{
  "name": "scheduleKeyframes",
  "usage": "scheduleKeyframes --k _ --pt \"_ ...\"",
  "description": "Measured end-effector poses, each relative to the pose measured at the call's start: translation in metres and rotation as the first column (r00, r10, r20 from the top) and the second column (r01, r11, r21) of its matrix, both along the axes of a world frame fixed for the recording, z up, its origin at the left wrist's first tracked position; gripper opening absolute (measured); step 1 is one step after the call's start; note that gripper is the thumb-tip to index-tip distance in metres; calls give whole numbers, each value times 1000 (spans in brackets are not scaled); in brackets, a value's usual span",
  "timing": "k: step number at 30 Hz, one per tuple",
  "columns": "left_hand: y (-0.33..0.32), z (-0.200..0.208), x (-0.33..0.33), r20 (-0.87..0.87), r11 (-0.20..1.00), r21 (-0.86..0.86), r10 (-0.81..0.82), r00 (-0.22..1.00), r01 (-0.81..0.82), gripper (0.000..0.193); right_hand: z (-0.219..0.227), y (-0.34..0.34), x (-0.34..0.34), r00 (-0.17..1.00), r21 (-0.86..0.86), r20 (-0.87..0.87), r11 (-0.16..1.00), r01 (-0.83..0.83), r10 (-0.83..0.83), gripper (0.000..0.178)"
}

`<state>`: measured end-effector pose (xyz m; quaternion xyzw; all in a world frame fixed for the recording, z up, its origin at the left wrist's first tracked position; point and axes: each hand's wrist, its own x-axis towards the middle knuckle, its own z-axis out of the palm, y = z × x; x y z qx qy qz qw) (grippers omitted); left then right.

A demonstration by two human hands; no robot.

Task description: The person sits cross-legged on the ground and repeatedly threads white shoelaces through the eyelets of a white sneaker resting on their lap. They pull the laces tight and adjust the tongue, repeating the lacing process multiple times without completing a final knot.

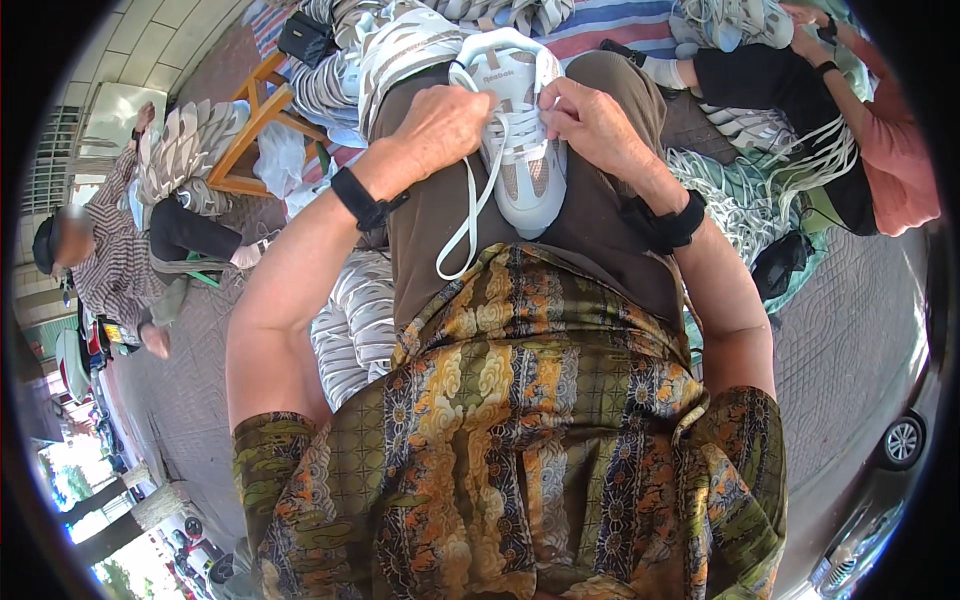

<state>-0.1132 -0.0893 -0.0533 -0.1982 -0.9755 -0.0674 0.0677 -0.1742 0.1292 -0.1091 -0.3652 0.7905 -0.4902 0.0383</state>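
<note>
A pale grey and white shoe upper (530, 200) rests on my lap between my thighs, toe toward me, with white lace crossed over its tongue. My left hand (445, 125) is closed at its left eyelet edge, fingers curled round the white shoelace (470, 235). A long loop of that lace hangs down over my left thigh. At the opposite edge, my right hand (595, 125) is closed, with thumb and forefinger pinching the upper beside the eyelets. The fingertips partly hide what lies between them.
Stacked shoe uppers (355, 315) lie at my left side, with more on a striped sheet (610, 25) ahead. A wooden stool (245, 135) stands at left. Bundled white laces (715, 190) lie at right. People sit on both sides; a car (905, 440) is at lower right.
</note>
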Motion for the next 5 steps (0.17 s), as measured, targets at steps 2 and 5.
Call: scheduleKeyframes --k 2,5 --pt "-3 -2 2 1 988 145 52 999 -52 8 -1 0 -1 1000 11 9 1000 -13 13 8" --pt "-6 -4 0 49 965 239 94 994 -103 12 -4 2 -4 999 29 21 999 -35 35 8"
